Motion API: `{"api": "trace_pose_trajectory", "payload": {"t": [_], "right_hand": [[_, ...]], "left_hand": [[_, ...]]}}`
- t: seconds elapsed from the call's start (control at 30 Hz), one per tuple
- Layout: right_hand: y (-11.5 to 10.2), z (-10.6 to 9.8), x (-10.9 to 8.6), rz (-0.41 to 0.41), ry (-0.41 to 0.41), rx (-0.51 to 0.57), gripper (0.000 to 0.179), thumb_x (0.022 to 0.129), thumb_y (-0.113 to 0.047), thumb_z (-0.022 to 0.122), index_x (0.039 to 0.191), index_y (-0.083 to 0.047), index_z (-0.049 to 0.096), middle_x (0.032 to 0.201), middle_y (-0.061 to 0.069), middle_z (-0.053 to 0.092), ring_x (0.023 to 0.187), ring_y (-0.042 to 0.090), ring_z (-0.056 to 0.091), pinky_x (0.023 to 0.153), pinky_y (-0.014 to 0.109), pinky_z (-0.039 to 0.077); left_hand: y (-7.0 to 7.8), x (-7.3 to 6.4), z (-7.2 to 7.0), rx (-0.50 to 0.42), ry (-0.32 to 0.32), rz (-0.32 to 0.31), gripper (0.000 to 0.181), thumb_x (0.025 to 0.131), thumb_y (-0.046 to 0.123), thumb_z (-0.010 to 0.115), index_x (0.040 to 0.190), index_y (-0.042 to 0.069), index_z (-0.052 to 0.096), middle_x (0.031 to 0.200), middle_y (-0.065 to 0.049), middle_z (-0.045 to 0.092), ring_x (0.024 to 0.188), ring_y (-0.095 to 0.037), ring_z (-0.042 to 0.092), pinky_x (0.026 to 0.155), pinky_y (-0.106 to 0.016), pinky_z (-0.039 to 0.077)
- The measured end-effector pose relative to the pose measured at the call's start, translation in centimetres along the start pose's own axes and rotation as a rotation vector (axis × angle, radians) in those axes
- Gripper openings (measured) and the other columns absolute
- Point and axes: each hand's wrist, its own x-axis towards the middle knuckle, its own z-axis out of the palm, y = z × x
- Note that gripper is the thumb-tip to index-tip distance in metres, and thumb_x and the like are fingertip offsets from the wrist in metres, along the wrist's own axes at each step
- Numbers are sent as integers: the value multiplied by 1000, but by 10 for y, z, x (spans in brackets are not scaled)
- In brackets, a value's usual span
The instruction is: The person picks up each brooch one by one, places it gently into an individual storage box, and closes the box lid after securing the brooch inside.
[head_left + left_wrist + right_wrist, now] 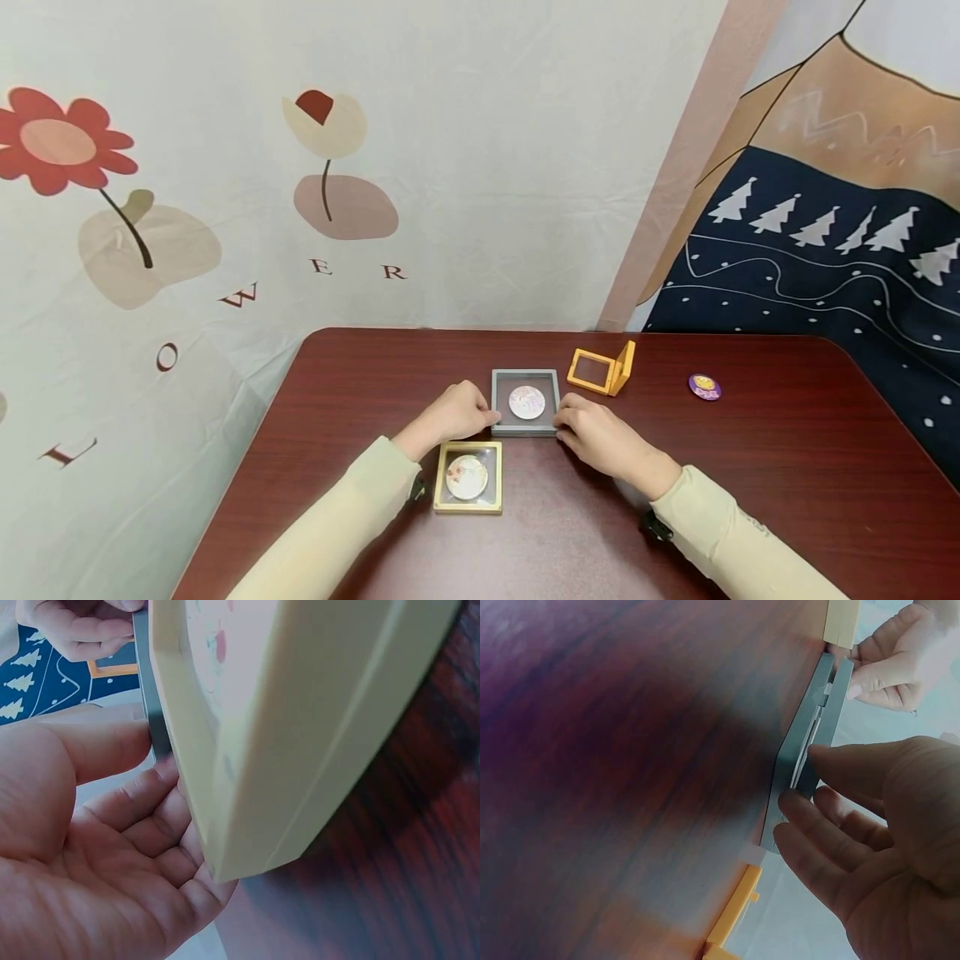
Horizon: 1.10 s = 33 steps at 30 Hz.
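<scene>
Grey rims are running between our left hand (pixel 461 413) and our right hand (pixel 597 432), which are working the near corners of the frame (pixel 525 431). Along its edge a slit is showing in the right wrist view, so we are probably joining or parting two halves; which, we are not able to tell. Either way, we are doing best by moving both corners evenly, gripping only the rims, and minding that the white badge (pixel 527 402) inside is not slipping off centre or getting caught.

Our left hand is pinching narrowly, thumb against the rim, the other fingers curling inward with some tips hidden. Our right hand is pinching too, thumb on one half and fingertips by the other, leaving just a small gap.

Between our hands, the frame is sitting toward the middle of the desk (pixel 787 450). Nearer us, the yellow frame (pixel 468 507) is lying beside our left wrist, holding a second badge (pixel 467 477). Beyond our right hand, the orange case (pixel 622 371) is standing open, one leaf raised. Farther right, the purple badge (pixel 705 387) is lying well apart.
</scene>
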Motion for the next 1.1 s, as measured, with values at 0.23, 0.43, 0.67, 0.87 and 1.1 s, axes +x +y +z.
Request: {"api": "trace_pose_trajectory", "payload": {"t": [0.23, 0.43, 0.67, 0.87, 1.1], "right_hand": [[0, 1, 1, -14, 5, -18, 14, 84, 9, 80, 93, -1, 76, 92, 3, 59, 81, 16, 66, 70, 28, 57], [0, 2, 2, -27, 3, -30, 14, 84, 9, 79, 91, -2, 75, 91, 3, 59, 79, 17, 66, 69, 28, 57], [1, 3, 2, -36, 1, -36, 14, 84, 10, 79, 91, -2, 76, 92, 4, 60, 80, 17, 66, 69, 27, 57], [0, 2, 1, -15, -2, -27, 14, 85, 9, 79, 93, -2, 77, 94, 4, 61, 82, 17, 68, 70, 27, 57], [0, -5, -4, -19, 53, -10, 13, 86, 6, 79, 95, -3, 77, 96, 2, 65, 84, 15, 68, 73, 31, 58]], "left_hand": [[-1, 0, 0, -18, -10, 19, 32, 100, 19, 72, 70, 9, 80, 58, -2, 69, 51, -8, 54, 54, -24, 42], [-3, -1, 1, -37, 0, 39, 32, 99, 18, 74, 69, 8, 80, 58, -3, 69, 49, -8, 54, 53, -24, 42], [-5, -1, 1, -31, -3, 43, 30, 99, 18, 74, 70, 9, 80, 58, -2, 69, 49, -9, 56, 52, -24, 42], [-5, 0, 0, -46, -8, 34, 31, 98, 17, 75, 69, 8, 80, 58, -2, 69, 50, -9, 56, 52, -24, 42], [-5, 2, -1, -51, -12, 26, 32, 98, 18, 75, 68, 8, 79, 56, -1, 67, 47, -8, 52, 50, -23, 42]]}}
